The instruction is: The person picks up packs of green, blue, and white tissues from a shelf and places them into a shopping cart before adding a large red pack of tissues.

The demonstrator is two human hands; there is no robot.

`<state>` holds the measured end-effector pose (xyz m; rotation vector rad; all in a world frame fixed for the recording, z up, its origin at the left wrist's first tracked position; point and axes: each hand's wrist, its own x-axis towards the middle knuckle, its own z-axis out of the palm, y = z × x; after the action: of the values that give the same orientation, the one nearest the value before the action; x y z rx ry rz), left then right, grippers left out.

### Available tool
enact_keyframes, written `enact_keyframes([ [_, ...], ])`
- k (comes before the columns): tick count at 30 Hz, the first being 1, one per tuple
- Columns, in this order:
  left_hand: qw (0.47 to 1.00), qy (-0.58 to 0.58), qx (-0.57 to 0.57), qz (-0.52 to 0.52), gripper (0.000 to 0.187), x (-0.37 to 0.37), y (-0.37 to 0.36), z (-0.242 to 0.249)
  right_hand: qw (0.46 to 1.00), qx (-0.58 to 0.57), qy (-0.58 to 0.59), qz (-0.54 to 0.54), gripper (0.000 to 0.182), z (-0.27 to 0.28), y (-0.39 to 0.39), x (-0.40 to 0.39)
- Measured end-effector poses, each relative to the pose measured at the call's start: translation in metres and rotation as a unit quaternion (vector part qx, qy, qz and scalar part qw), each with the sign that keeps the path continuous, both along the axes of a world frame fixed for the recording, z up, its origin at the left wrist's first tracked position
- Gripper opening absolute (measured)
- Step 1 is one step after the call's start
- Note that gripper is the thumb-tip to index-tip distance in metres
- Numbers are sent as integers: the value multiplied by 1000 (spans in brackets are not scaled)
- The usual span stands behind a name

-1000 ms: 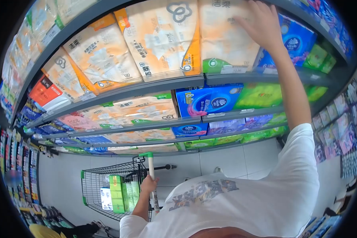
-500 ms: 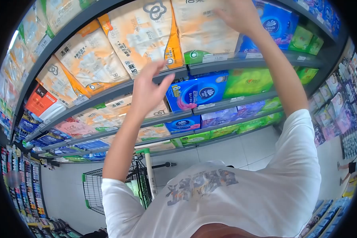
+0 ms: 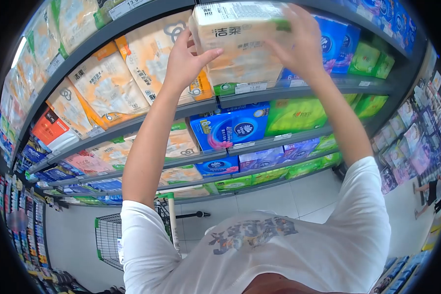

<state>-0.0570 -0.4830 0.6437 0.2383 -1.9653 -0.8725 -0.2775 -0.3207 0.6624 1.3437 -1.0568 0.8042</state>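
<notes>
A cream and orange pack of tissues [image 3: 245,61] stands at the front of the upper shelf, its white top edge tipped into sight. My left hand [image 3: 188,61] is on its left side, with the thumb over the front face and the fingers at the left edge. Against the pack's upper right side lies my right hand [image 3: 299,49], slightly blurred, its thumb across the front. Both hands grip the pack between them. Just left of it stands another orange and cream tissue pack [image 3: 157,59], and blue Vinda packs [image 3: 330,44] are to its right.
Lower shelves hold a blue Vinda pack [image 3: 230,127] and green packs [image 3: 299,115]. A wire shopping cart [image 3: 108,240] with green trim stands on the floor at lower left. At far right a person's legs [image 3: 426,196] show near hanging goods [image 3: 406,147].
My left hand has risen from in front of the shelf edge to the pack's left side. My right hand has come down slightly onto its right side. The pack's top now tips forward.
</notes>
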Motion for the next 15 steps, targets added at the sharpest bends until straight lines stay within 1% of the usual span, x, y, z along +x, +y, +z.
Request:
enact_keyframes([
  [1, 1000, -17, 10, 14, 81, 0, 3, -1, 1000, 2, 0, 2, 71, -11, 3, -6],
  [3, 999, -35, 19, 28, 82, -2, 0, -8, 982, -25, -184, 46, 68, -43, 9, -17],
  [4, 998, -21, -42, 41, 80, -5, -8, -19, 981, -26, -185, 47, 68, -56, 8, -20],
  [5, 993, -7, -103, 53, 78, -9, -11, -26, 943, 39, -314, 108, 73, -69, 7, -23],
  [6, 993, -8, -104, 52, 78, -12, -7, -27, 880, 103, -433, 166, 79, -83, 5, -30],
  [7, 992, -3, -101, 79, 76, -14, -1, -30, 848, 139, -467, 211, 80, -93, -3, -39],
  [8, 989, 0, -98, 106, 73, -16, 4, -32, 847, 136, -469, 209, 80, -96, -2, -40],
  [9, 989, -2, -100, 105, 73, -18, 6, -32, 837, 178, -477, 201, 80, -97, -4, -38],
  [10, 973, -14, -172, 151, 72, -19, 6, -32, 825, 220, -483, 193, 81, -98, -6, -36],
  [11, 949, -26, -242, 198, 71, -19, 6, -33, 824, 217, -489, 186, 77, -99, -10, -36],
  [12, 949, -27, -243, 198, 71, -21, 7, -36, 824, 217, -489, 187, 77, -99, -11, -36],
  [14, 968, -24, -173, 180, 66, -23, 9, -41, 877, 212, -416, 118, 68, -97, -9, -35],
  [15, 968, -25, -173, 181, 66, -23, 12, -43, 876, 213, -416, 119, 68, -95, -8, -33],
])
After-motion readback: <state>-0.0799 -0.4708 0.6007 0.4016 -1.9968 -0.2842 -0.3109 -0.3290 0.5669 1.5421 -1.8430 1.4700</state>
